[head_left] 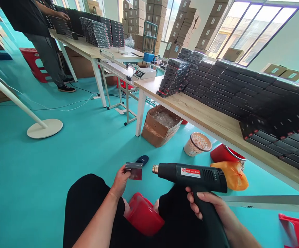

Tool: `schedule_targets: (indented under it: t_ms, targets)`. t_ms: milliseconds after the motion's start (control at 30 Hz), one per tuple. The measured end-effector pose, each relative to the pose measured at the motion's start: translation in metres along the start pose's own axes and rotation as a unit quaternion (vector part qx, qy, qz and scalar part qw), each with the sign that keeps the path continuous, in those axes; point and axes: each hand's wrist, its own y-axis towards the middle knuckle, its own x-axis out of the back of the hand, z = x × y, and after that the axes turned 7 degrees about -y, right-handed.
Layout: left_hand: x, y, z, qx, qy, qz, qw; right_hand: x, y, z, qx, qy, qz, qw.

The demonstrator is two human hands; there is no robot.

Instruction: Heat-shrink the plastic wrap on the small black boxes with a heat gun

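Observation:
My left hand [120, 182] grips a small box [134, 171] by its left end, its upper face grey and its side dark red. In my right hand [208, 203] is a black heat gun [188, 174], held by the handle with fingers wrapped round it. Its metal nozzle [155, 169] points left toward the box, with a gap between the two. Whether the trigger is pressed cannot be seen. Below, between my legs, sits a red plastic stool [143, 214].
Stacked black boxes [232, 86] line the wooden table [206, 110] at right. Under it stand an open carton [160, 125], a wastebasket [197, 144] and an orange bag [233, 175]. A sealing machine [143, 73] lies beyond. Another person [41, 38] stands at the far-left table.

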Motion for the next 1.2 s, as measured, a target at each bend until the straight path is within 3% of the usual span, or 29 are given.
schedule_targets:
  t_ms: [100, 300, 433, 567, 700, 867, 967, 1133, 1200]
  targets:
    - [-0.002, -0.002, -0.002, -0.02, 0.061, 0.037, 0.997, -0.003, 0.001, 0.005, 0.002, -0.003, 0.016, 1.0]
    - [-0.002, -0.003, -0.002, -0.051, 0.133, 0.05, 0.989, -0.006, 0.003, 0.009, -0.002, -0.013, 0.037, 0.999]
    - [-0.006, -0.004, -0.006, -0.101, 0.196, 0.034, 0.975, -0.004, 0.006, 0.012, 0.016, -0.028, 0.041, 0.999]
    - [-0.01, -0.006, -0.009, -0.109, 0.212, 0.006, 0.971, -0.005, 0.009, 0.019, 0.015, -0.045, 0.044, 0.998]
    - [-0.006, -0.004, -0.003, -0.135, 0.246, 0.021, 0.96, -0.019, 0.016, 0.025, 0.01, -0.07, 0.045, 0.996]
    - [0.006, 0.002, 0.007, -0.192, 0.371, 0.051, 0.907, -0.049, 0.027, 0.027, 0.025, -0.163, 0.093, 0.982]
    - [0.012, 0.004, 0.01, -0.219, 0.402, 0.057, 0.887, -0.06, 0.03, 0.029, 0.037, -0.219, 0.062, 0.973]
    - [0.017, 0.009, 0.016, -0.232, 0.419, 0.045, 0.877, -0.07, 0.03, 0.035, 0.027, -0.261, 0.086, 0.961]
    - [0.018, 0.01, 0.018, -0.231, 0.421, 0.04, 0.876, -0.073, 0.03, 0.035, 0.039, -0.275, 0.066, 0.958]
